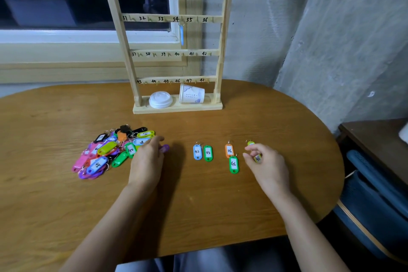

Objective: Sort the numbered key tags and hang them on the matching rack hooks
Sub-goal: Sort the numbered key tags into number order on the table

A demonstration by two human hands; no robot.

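Note:
A heap of coloured numbered key tags (108, 152) lies at the left of the wooden table (198, 194). My left hand (148, 161) is beside the heap and holds a purple tag (164, 148) at its fingertips. Laid out in a row are a blue tag 42 (197, 152), a green tag 43 (208, 153), an orange tag (229, 150) and a green tag 46 (233, 164). My right hand (268, 164) pinches a yellow tag (257, 158), mostly hidden under the fingers. The wooden rack (176, 53) stands behind, its hooks numbered 25 to 48. One blue tag (182, 34) hangs at hook 34.
A stack of white cup lids (160, 99) and a tipped paper cup (191, 94) sit on the rack's base. A window is at the back left, a concrete wall at the right. A blue chair (375, 201) stands by the table's right edge.

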